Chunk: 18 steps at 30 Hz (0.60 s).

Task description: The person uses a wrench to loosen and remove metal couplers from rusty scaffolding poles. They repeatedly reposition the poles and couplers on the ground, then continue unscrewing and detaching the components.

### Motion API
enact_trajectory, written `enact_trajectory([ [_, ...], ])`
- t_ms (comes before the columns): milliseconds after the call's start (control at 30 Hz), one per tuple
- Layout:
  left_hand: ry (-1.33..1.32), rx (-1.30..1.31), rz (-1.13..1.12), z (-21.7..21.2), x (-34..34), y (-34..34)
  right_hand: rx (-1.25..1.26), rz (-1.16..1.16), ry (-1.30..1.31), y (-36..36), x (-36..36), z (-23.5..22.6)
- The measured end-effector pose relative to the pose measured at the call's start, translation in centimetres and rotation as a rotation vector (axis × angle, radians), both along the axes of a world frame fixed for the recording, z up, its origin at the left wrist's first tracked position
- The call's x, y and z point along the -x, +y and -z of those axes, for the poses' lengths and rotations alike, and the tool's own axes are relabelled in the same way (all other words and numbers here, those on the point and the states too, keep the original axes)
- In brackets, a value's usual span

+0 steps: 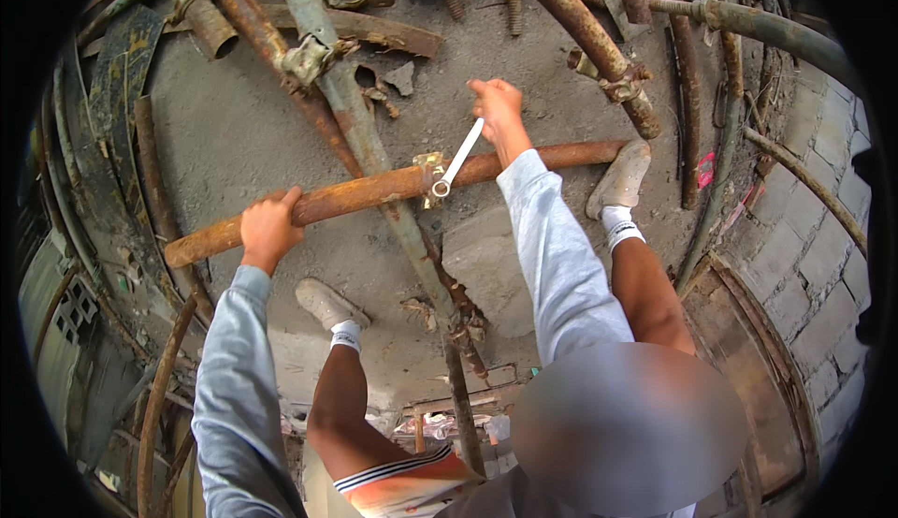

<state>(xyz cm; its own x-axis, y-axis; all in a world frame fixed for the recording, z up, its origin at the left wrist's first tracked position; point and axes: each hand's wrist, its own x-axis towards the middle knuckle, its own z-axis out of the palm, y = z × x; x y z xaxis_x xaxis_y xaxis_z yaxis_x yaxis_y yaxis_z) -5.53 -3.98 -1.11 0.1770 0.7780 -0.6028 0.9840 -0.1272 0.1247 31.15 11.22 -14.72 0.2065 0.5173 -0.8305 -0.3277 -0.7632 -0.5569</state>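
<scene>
A rusty pipe (355, 196) lies crosswise in front of me, over a greenish-grey pipe (360, 134). My left hand (271, 226) is closed around it near its left end. In my right hand (498, 111) is a silver combination wrench (462, 151), gripped at its far end. The wrench's ring end sits on or against the bolt of a scaffold clamp (428, 174), which is fixed around the rusty pipe. Whether the ring is fully seated on the nut cannot be made out. My right shoe (621, 179) touches the pipe's right end.
Another clamp (307, 58) joins two pipes at the upper left. Rusty pipes (599, 36) with couplers reach in from the upper right. Loose metal scraps (374, 27) lie on the far dirt floor. Grey block paving (804, 228) borders the right; a blurred patch covers the lower right.
</scene>
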Motion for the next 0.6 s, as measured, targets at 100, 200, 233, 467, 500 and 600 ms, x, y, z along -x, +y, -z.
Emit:
enact_trajectory([
  [100,0.0,0.008,0.006,0.4,-0.1,0.7,-0.031,0.095,0.052,0.1,-0.8,0.8],
  [200,-0.01,0.022,-0.004,0.4,0.1,0.4,-0.023,0.233,0.153,-0.2,-0.6,0.1],
  [233,0.003,0.055,-0.014,0.1,-0.1,0.4,0.015,0.313,0.235,-0.8,-0.8,-0.4],
  [467,-0.034,0.011,0.022,0.6,-0.3,1.2,-0.004,0.36,0.145,-1.0,-2.8,-2.8],
  [500,-0.014,0.036,0.007,0.6,-0.2,0.9,-0.045,0.295,0.119,-0.7,-1.8,-4.5],
  [600,-0.014,-0.011,-0.007,0.4,0.1,-1.4,-0.174,0.321,0.123,-3.6,-1.8,-8.8],
])
